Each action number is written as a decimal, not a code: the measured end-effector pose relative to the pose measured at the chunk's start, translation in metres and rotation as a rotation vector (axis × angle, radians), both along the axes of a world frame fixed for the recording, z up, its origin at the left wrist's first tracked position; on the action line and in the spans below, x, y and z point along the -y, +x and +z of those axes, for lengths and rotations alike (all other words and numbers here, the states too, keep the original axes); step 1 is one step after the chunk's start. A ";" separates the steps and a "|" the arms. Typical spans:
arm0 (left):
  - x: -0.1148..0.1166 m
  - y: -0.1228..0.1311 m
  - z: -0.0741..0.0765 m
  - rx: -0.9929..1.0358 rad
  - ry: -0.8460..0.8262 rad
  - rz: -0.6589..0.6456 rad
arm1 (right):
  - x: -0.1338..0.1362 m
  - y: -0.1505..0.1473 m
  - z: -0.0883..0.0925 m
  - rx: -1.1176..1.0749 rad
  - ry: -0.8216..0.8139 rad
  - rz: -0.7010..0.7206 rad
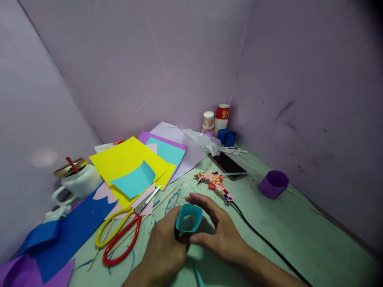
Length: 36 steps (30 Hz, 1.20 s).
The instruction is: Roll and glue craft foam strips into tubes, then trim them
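Hands (169,239) (223,229) around turquoise tube (190,211), open-topped, softly squared

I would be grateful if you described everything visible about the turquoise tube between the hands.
The turquoise tube looks like thin paper or foam sheet, its rounded, squarish mouth open upward. A greyish patch shows inside, too unclear to identify. Its lower part is hidden. The left hand holds it; the right hand curves around its other side, contact unclear.
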<state>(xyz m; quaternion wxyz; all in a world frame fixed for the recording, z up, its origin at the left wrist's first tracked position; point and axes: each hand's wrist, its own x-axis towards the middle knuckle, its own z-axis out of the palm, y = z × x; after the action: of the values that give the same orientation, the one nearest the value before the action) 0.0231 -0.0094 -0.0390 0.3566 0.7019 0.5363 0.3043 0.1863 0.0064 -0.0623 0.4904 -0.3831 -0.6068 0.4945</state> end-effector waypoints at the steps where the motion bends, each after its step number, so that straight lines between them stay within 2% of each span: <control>1: 0.000 0.001 0.000 0.007 -0.004 -0.017 | 0.000 0.000 0.001 0.010 -0.011 -0.004; 7: -0.006 0.002 -0.009 0.143 -0.044 -0.113 | -0.004 -0.007 0.002 -0.003 -0.089 -0.062; 11: -0.008 0.003 -0.015 0.243 -0.106 -0.040 | -0.008 -0.007 0.001 0.004 -0.188 -0.132; 17: -0.009 0.003 -0.016 0.261 -0.118 0.051 | -0.014 -0.002 -0.005 -0.032 -0.245 -0.001; 22: -0.009 0.001 -0.017 0.270 -0.113 0.051 | -0.013 -0.003 -0.007 -0.015 -0.216 -0.029; 27: -0.009 0.000 -0.012 0.270 -0.092 0.047 | -0.014 -0.002 -0.010 -0.039 -0.239 -0.025; 32: -0.009 0.002 -0.007 0.266 -0.037 0.130 | -0.014 -0.002 -0.010 -0.078 -0.261 -0.051; 36: -0.009 0.002 -0.006 0.258 -0.025 0.185 | -0.016 -0.003 -0.012 -0.044 -0.308 0.017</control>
<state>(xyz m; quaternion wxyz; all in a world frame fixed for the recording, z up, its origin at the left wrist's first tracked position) 0.0252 -0.0002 -0.0447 0.4019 0.6000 0.5520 0.4168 0.1832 0.0220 -0.0743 0.4350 -0.4377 -0.5162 0.5940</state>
